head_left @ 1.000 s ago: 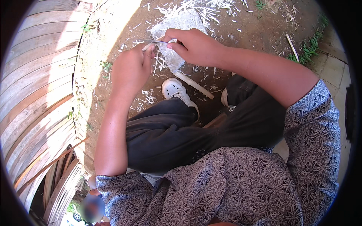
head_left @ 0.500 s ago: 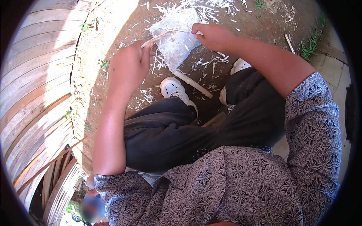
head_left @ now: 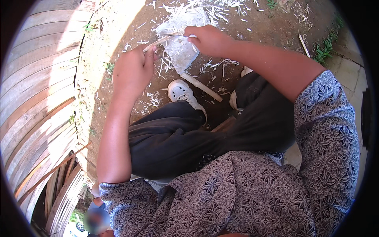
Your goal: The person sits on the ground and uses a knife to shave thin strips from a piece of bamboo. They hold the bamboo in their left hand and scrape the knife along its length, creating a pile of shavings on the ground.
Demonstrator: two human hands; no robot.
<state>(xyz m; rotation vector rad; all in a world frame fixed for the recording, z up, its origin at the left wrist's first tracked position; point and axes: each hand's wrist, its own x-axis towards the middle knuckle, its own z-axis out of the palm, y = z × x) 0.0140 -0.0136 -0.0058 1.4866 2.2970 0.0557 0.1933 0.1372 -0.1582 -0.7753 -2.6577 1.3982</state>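
My left hand (head_left: 132, 73) is closed round a pale, thin wooden stick (head_left: 160, 41), which points up and right from the thumb and forefinger. My right hand (head_left: 211, 41) grips a knife; its handle is hidden in the fist. The slim dark blade (head_left: 173, 35) reaches left across the stick's far part, though whether it touches is unclear. Beneath both hands lies a whitish, rough-surfaced slab or sheet (head_left: 181, 59) strewn with pale shavings.
Wood shavings (head_left: 217, 15) litter the brown soil. A longer pale stick (head_left: 203, 87) lies between my white shoes (head_left: 181, 91). Curving wooden boards (head_left: 39, 75) run along the left. Paving (head_left: 347, 75) borders the right; another person (head_left: 96, 219) shows at lower left.
My right hand has moved left with the knife, bringing the blade closer to my left hand. The left hand and its stick have shifted only slightly.
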